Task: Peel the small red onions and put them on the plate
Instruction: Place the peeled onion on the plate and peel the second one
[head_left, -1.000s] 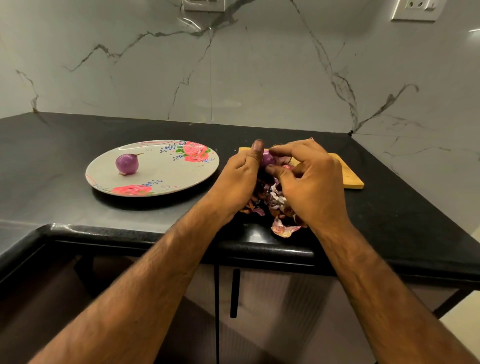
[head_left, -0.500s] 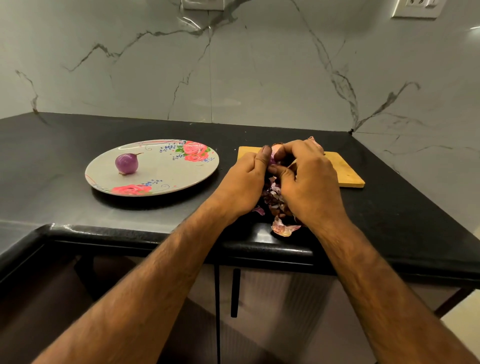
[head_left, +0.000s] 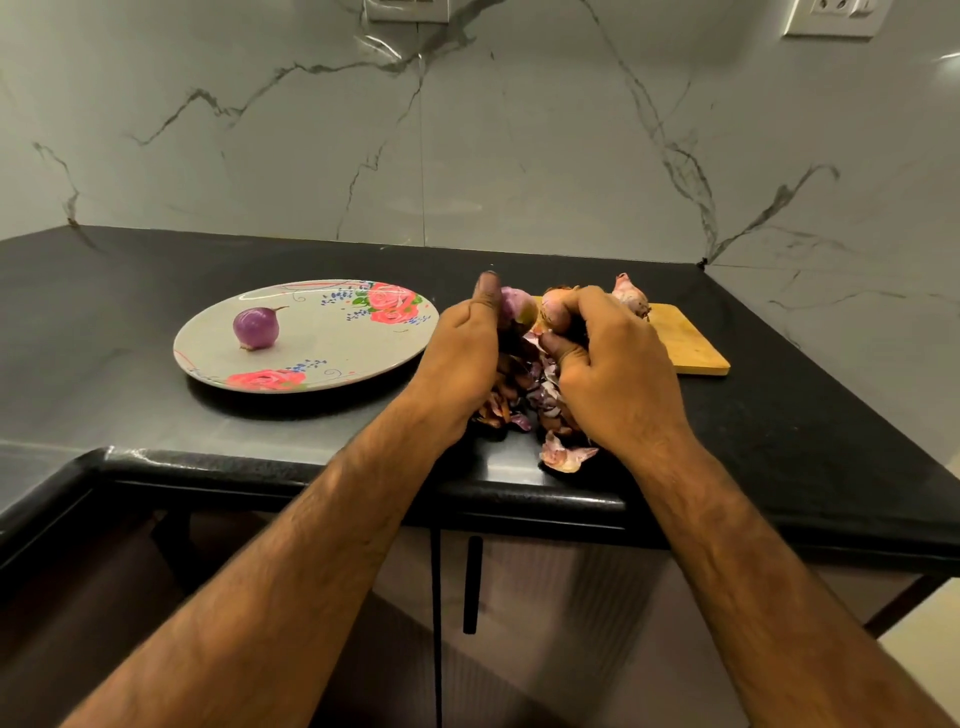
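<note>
A peeled purple onion (head_left: 255, 327) lies on the left part of the flowered plate (head_left: 332, 358). My left hand (head_left: 460, 358) grips a partly peeled small onion (head_left: 515, 305) between thumb and fingers, just right of the plate. My right hand (head_left: 615, 369) is close beside it, its thumb and curled fingers pinching a strip of onion skin (head_left: 535, 339) that hangs from that onion. Two unpeeled onions, one (head_left: 555, 306) right behind my right fingers and another (head_left: 630, 295) farther right, sit on the wooden board (head_left: 685, 345).
A heap of loose onion skins (head_left: 519, 397) lies on the black counter (head_left: 104, 312) under my hands, with one piece (head_left: 565, 455) near the front edge. A marble wall stands behind. The counter drops off at the front, above cabinet doors.
My hands have drawn slightly apart. The left hand moved left with the onion, the right pulled skin down and away, and the two onions on the board came into view.
</note>
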